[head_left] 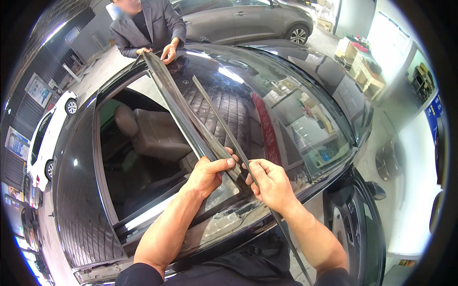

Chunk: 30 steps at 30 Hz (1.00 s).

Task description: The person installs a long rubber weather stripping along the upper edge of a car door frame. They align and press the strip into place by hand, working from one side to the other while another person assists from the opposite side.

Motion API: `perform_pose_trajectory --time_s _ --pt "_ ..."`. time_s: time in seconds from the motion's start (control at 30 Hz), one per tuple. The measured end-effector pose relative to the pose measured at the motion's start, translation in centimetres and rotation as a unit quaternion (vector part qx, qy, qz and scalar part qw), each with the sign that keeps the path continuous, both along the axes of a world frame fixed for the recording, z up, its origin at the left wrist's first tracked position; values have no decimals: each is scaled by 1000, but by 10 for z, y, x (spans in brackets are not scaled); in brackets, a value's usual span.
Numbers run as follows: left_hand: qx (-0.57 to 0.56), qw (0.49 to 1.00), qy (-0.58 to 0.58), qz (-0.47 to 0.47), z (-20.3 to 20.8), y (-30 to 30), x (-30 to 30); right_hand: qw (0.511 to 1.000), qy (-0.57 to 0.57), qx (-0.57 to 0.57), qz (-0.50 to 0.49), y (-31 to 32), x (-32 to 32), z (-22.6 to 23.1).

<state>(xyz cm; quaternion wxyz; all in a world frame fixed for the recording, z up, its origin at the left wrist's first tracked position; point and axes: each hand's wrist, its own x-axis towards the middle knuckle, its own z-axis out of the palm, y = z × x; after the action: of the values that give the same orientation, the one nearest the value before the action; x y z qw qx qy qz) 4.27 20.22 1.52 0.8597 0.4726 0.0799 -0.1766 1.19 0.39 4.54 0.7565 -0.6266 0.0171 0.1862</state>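
Note:
My left hand (213, 172) is closed round the near end of a long, narrow dark panel (179, 102) with a thumb on top. The panel slants across the front edge of the roof opening (143, 128), and its far end is at a co-worker's hands (160, 51). Close beside it, my right hand (269, 183) pinches a long thin black strip (214, 107). One end of the strip reaches up over the roof and windshield; the other hangs down past my forearm. The fingertips of both my hands nearly meet. Through the opening a car seat (157, 133) shows.
The dark car's windshield (305, 119) lies to the right of the opening. A car door (350, 229) stands open at the lower right. Across the car stands the co-worker (148, 24) in a dark jacket. A grey car (238, 21) and a white car (50, 138) are parked nearby.

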Motion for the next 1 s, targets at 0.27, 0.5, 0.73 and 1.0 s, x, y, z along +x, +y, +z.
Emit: perform_pose_trajectory --time_s 0.27,0.5,0.73,1.0 --pt "21 1000 -2 7 -1 -2 0 998 20 -20 55 14 18 -9" --pt "-55 988 95 -112 4 21 -5 994 95 45 -25 -2 27 -4" --pt "55 973 31 -224 -2 34 -16 996 76 34 -21 -8 32 -10" --pt "315 901 -12 -297 25 38 -15 997 39 -63 -7 -18 34 -4"
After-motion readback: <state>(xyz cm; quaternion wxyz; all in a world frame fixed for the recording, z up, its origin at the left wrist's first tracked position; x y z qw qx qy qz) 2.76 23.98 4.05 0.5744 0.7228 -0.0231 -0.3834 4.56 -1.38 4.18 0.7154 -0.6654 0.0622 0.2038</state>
